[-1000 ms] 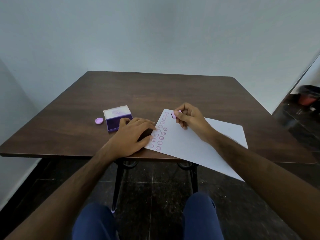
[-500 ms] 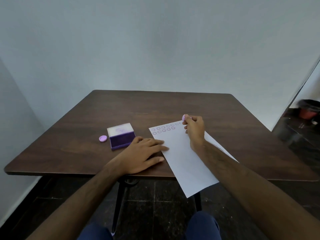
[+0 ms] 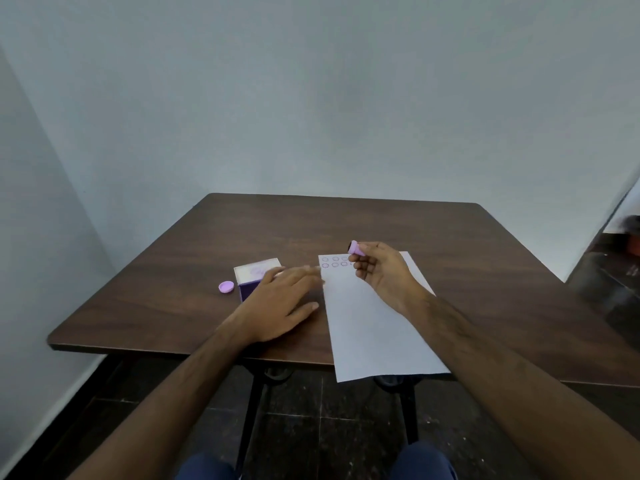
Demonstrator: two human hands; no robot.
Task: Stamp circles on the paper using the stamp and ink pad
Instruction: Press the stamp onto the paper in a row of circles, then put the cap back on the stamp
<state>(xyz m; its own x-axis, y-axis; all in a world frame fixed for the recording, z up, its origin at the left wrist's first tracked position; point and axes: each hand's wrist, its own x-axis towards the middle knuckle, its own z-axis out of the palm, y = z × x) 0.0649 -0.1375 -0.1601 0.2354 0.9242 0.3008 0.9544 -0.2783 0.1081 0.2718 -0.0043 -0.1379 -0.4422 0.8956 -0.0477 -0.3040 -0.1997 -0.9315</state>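
A white paper (image 3: 367,323) lies on the brown table (image 3: 346,226), its near end hanging over the front edge. Two short rows of purple stamped circles (image 3: 334,262) run along its far edge. My right hand (image 3: 381,271) holds a small pink stamp (image 3: 356,248) lifted above the paper's far edge, inked end pointing left. My left hand (image 3: 280,303) rests flat, fingers apart, just left of the paper, partly covering the purple ink pad (image 3: 256,277), whose lid is open.
A small pink round cap (image 3: 226,287) lies on the table left of the ink pad. Walls stand close behind and to the left. Dark tiled floor and the table's legs show below the front edge, with my knees at the bottom.
The paper has turned so its stamped edge faces away from me. My right hand has lifted the stamp off the paper. The camera view has tilted upward.
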